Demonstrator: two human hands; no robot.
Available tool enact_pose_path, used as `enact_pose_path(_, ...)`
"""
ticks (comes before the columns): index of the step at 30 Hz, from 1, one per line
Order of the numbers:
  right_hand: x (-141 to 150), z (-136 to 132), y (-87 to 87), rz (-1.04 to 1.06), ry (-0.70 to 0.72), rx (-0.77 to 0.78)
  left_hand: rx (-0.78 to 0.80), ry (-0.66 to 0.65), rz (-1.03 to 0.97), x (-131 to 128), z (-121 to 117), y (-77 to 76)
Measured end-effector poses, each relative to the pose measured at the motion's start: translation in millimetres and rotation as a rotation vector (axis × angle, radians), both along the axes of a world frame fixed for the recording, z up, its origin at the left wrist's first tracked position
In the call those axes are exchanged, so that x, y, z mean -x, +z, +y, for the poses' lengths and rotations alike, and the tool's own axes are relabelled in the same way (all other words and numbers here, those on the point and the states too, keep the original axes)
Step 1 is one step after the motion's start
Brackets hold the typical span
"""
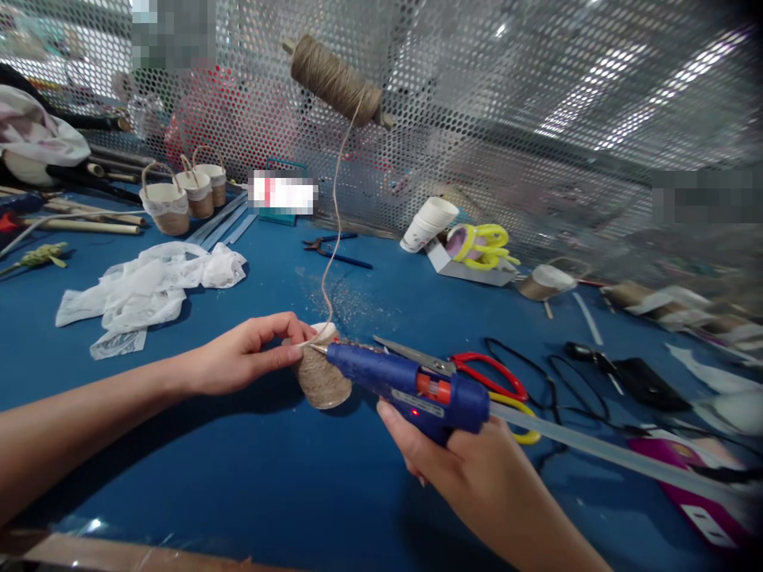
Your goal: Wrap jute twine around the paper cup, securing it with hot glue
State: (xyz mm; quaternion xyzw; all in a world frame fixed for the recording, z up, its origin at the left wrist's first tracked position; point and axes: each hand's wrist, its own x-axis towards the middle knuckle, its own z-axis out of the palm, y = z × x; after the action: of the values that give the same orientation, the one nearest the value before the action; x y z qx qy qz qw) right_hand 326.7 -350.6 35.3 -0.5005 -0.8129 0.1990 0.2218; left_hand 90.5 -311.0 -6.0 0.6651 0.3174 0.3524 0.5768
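Note:
A paper cup (325,380) wrapped in brown twine stands slightly tilted near the middle of the table. At its rim my left hand (247,353) is closed, thumb and fingers pinching the edge and the twine there. My right hand (458,465) is wrapped round a blue hot glue gun (387,375) with a lit red light and a long clear glue stick in its back. The gun's nozzle touches or nearly touches the cup's rim by my left fingertips. A strand of twine (335,206) runs up from the cup to a spool (334,77) on the mesh wall.
Scissors (441,364) with red and yellow handles lie behind the glue gun. White lace (149,286), small handled cups (167,208) and pliers (339,253) lie farther back. Stacked paper cups (427,224), a box with yellow coils (477,254), and a black cord (554,381) are rightward.

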Motion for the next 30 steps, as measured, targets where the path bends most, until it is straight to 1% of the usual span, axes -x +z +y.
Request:
enact_pose_path(3, -3.8, -1.3, 1.0, -0.012, -0.023, 0.046, 0.024, -0.029, 0.006, 0.5, 0.8, 0.3)
enact_pose_path(11, -5.4, 0.7, 5.9, 0.019, -0.156, 0.108, 0.065, -0.056, -0.03, 1.1, 1.3, 0.0)
enact_pose_path(14, -6.7, 5.4, 3.6, 0.04, -0.186, 0.143, 0.06, -0.06, -0.035, 1.5, 1.5, -1.0)
enact_pose_path(19, -7.7, 12.8, -0.3, 0.094, -0.237, 0.259, 0.06, -0.068, -0.058, 2.2, 2.4, -2.1)
enact_pose_path(21, -6.0, 14.5, 1.1, 0.108, -0.243, 0.29, 0.057, -0.067, -0.055, 2.5, 2.4, -2.6)
enact_pose_path(26, -0.9, 17.3, 6.5, 0.154, -0.207, 0.362, 0.043, -0.066, -0.054, 3.3, 2.0, -4.0)
enact_pose_path(30, -3.1, 23.2, 3.3, 0.191, -0.213, 0.37, 0.046, -0.051, -0.04, 3.1, 1.7, -2.3)
